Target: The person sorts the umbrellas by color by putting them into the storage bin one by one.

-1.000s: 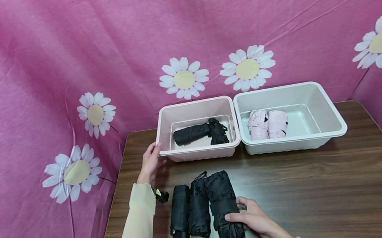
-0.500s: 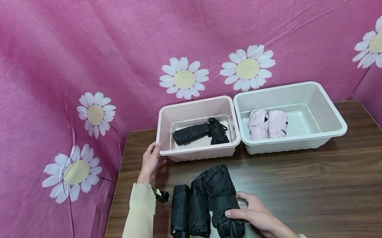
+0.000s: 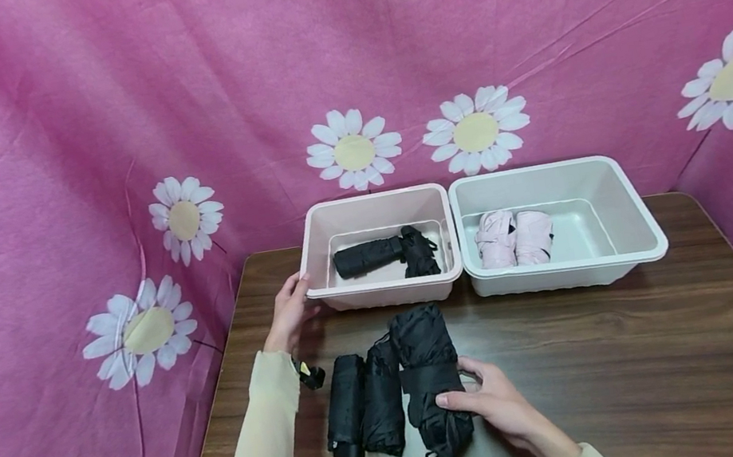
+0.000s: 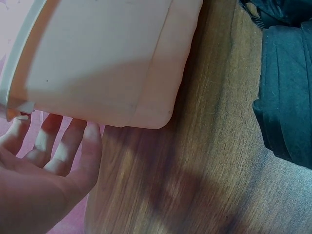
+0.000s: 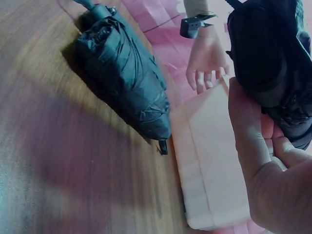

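My right hand (image 3: 502,409) grips a black folded umbrella (image 3: 422,344) by its right side, thumb on top. Its far end reaches close to the front of the left bin in the head view. The same umbrella (image 5: 258,53) fills the upper right of the right wrist view. Left of it lie two more black folded umbrellas, a middle one (image 3: 382,404) and an outer one (image 3: 346,410) with a wrist loop. My left hand (image 3: 288,312) touches the left front corner of the pinkish-white bin (image 3: 384,287), its fingers (image 4: 63,146) loosely bent against the end wall.
Inside the left bin lie two black folded umbrellas, one lengthwise (image 3: 367,257) and one crosswise (image 3: 418,254). A white bin (image 3: 570,269) stands beside it with two pale pink folded umbrellas (image 3: 495,241). A pink flowered cloth (image 3: 342,38) hangs behind the wooden table (image 3: 614,357).
The right hand has shifted the held umbrella forward toward the bins and slightly right. My left hand has stayed at the bin's corner.
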Demonstrator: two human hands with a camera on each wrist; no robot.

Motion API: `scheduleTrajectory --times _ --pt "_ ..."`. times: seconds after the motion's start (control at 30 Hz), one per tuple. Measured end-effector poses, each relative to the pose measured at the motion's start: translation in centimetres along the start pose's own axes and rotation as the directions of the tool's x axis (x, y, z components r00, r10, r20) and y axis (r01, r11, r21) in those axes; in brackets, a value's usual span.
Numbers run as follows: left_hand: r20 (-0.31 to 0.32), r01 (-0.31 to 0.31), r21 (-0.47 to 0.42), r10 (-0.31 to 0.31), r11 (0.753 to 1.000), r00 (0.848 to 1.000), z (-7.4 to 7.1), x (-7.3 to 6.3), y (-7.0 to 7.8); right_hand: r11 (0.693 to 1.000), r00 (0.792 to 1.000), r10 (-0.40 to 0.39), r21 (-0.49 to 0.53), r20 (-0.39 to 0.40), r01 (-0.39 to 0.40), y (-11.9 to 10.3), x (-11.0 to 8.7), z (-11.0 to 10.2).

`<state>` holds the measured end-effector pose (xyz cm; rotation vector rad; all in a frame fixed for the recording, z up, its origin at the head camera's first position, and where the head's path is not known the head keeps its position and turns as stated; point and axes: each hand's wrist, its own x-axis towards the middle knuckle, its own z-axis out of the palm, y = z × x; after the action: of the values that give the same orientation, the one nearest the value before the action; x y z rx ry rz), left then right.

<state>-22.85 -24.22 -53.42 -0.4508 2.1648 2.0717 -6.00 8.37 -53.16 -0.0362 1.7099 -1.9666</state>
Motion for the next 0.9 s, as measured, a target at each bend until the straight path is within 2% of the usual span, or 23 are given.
scheduleTrajectory --times 0.33,0.57,0.73,0.9 --pt "-0.003 -0.014 -0.001 0.014 1.0 1.0 0.1 -0.1 -0.1 0.998 0.998 -0.066 0.015 0.008 0.066 -1.3 -0.1 -0.3" --pt "0.025 0.02 -0.016 -0.019 1.0 1.0 0.0 -0.5 0.8 0.996 0.996 -0.083 -0.019 -0.032 0.082 -2.1 -0.1 -0.3" --pt "0.012 0.015 -0.017 -0.015 1.0 1.0 -0.1 0.0 0.1 0.994 0.993 -0.113 -0.016 -0.026 0.112 -2.8 -0.1 -0.5" --pt "-0.004 0.005 0.0 -0.005 1.0 1.0 0.1 -0.1 0.1 0.989 0.988 -0.144 -0.039 -0.061 0.142 -3.7 0.1 -0.7"
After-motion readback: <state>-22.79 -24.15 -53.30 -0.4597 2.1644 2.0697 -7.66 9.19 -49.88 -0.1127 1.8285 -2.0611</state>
